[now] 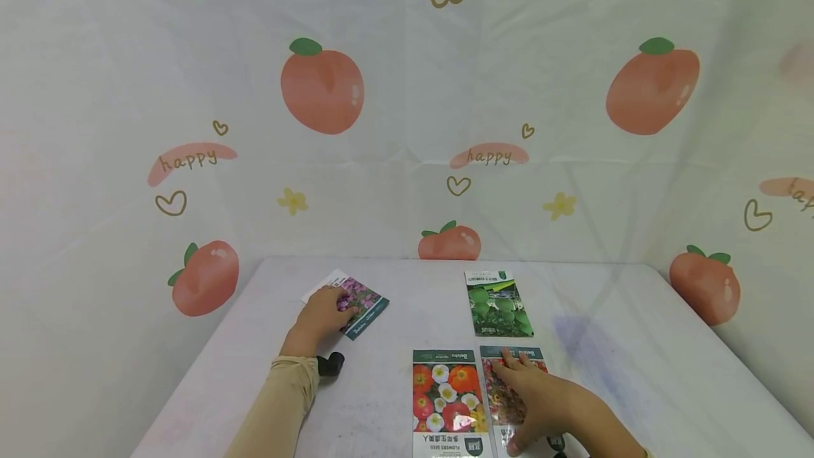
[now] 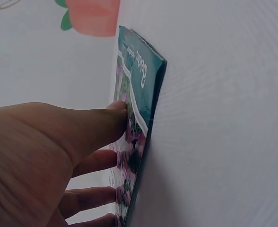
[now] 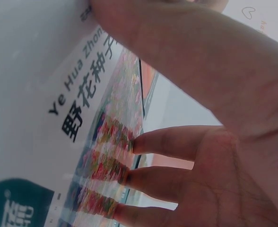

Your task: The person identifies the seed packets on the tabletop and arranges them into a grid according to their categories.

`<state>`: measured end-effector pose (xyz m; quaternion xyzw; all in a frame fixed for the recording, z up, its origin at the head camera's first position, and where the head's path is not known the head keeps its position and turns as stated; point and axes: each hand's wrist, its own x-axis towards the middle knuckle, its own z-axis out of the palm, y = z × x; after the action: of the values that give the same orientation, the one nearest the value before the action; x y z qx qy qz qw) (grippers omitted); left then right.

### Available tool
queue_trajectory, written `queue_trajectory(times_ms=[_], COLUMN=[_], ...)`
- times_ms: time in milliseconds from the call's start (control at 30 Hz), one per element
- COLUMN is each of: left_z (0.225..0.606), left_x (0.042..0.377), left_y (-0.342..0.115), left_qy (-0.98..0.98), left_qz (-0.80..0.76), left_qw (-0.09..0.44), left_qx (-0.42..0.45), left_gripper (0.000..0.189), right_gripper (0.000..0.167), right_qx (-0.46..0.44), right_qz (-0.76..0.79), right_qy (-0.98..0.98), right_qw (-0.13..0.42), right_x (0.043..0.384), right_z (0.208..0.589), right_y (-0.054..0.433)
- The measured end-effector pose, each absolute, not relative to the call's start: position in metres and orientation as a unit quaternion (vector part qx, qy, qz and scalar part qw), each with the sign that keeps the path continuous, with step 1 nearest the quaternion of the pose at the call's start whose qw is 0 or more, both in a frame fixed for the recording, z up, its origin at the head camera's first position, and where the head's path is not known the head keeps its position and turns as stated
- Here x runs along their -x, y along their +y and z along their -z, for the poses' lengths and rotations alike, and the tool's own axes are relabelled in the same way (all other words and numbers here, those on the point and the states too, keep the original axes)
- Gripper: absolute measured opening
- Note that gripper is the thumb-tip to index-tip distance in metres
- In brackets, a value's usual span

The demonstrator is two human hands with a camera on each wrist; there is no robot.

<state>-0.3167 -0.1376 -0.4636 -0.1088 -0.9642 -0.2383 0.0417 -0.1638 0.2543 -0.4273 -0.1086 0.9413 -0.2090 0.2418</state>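
Toward the left of the table in the head view lies a seed packet with purple flowers and a teal end point(image 1: 369, 309). My left hand point(image 1: 324, 315) rests on it, its thumb and fingertips touching the printed face in the left wrist view. At the front right, my right hand point(image 1: 543, 401) is spread over a wildflower seed packet point(image 1: 501, 394). Its fingertips touch the red flower picture in the right wrist view, and the thumb lies over the white end with printed characters point(image 3: 77, 113). The hand covers part of this packet.
A seed packet with red, orange and white poppies point(image 1: 445, 401) lies just left of the wildflower packet. Behind them is a green packet point(image 1: 499, 306) showing round green fruit. A white cloth with peach prints point(image 1: 381, 182) hangs behind the white table point(image 1: 394, 316).
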Motion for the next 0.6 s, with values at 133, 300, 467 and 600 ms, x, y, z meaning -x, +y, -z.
queue_trajectory(times_ms=[133,300,467,600], left_z=[0.4641,0.4657,0.4657,0.465], left_x=[0.3167,0.3166,0.3157,0.3155], left_y=[-0.1357,-0.1352,-0.1355,-0.135], left_qy=[-0.965,-0.965,-0.965,-0.965], left_qz=[0.238,0.238,0.236,0.234], left_qw=[0.04,0.038,0.041,0.043], left_qx=[0.107,0.105,0.106,0.107], left_gripper=[0.05,0.051,0.05,0.05], right_gripper=[0.12,0.119,0.119,0.119], right_qx=[0.103,0.105,0.106,0.105], right_qz=[0.209,0.212,0.209,0.206], right_qy=[0.941,0.939,0.941,0.942], right_qw=[0.246,0.249,0.245,0.244], right_x=[0.1645,0.165,0.1644,0.1645], right_z=[0.4278,0.4277,0.4273,0.4275], right_y=[0.2536,0.2537,0.2535,0.2535])
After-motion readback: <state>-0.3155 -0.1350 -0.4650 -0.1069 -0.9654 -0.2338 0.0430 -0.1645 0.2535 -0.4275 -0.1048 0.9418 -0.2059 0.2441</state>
